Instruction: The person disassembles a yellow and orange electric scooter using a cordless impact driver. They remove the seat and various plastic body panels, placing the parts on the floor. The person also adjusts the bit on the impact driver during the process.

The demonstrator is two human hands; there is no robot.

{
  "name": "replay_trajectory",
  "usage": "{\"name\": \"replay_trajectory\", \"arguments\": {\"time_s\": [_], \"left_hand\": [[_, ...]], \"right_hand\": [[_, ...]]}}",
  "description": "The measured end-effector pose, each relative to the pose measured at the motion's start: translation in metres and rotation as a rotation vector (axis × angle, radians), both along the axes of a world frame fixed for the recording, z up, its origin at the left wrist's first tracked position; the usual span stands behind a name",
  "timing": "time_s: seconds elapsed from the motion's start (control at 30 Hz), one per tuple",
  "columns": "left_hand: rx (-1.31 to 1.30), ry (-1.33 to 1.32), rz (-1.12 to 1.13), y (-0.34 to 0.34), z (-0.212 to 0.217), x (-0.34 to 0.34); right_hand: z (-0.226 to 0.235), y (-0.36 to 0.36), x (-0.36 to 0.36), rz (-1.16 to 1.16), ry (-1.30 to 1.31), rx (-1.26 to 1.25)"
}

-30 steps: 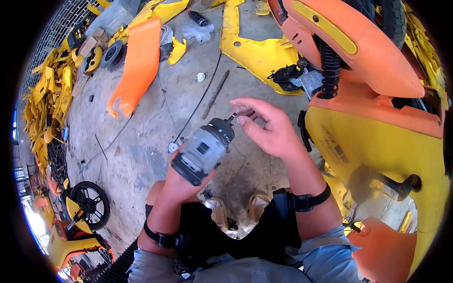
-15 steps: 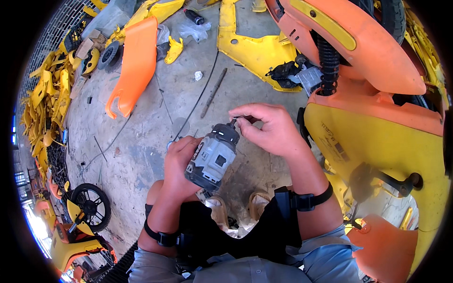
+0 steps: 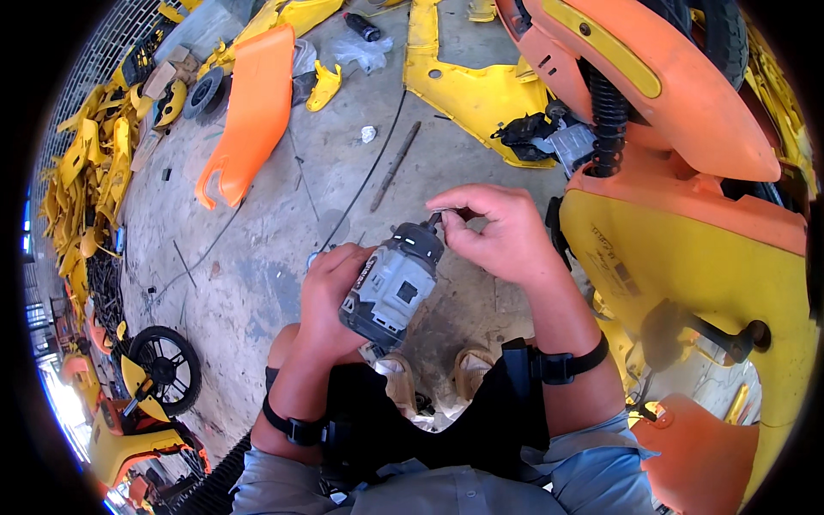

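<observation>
This looks like a workshop for two-wheelers, shown by the stained concrete floor point(image 3: 266, 245), the heaped yellow body panels point(image 3: 86, 180) at left, a loose orange panel point(image 3: 255, 107), a spoked wheel point(image 3: 163, 370), an orange-and-yellow vehicle body point(image 3: 695, 245) and a grey power tool point(image 3: 390, 290).

open concrete point(image 3: 249, 275) left of the drill point(image 3: 396, 287), yellow bodywork point(image 3: 687, 249) blocking right, rod point(image 3: 396, 167) ahead

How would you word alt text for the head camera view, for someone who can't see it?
A person's left hand holds a grey-and-black power tool while the right hand pinches at its tip. On the grey floor ahead are an orange panel and a yellow panel; a yellow-and-orange vehicle body stands at right.
</observation>
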State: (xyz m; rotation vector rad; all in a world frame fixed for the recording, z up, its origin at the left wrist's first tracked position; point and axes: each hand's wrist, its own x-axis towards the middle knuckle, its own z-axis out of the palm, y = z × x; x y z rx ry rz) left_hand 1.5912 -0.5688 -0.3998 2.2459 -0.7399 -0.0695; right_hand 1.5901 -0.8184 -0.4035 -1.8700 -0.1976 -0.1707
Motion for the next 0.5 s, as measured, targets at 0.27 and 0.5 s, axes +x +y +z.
{"name": "replay_trajectory", "arguments": {"time_s": [0.27,0.5], "left_hand": [[-0.039,-0.004,-0.018,-0.0010,0.0006,0.0029],[0.090,-0.129,-0.003,-0.0027,0.0068,0.0019]], "right_hand": [[-0.0056,-0.0031,0.0023,0.056,0.146,0.255],[-0.0073,-0.0070,0.0019,0.156,0.236,0.206]]}}
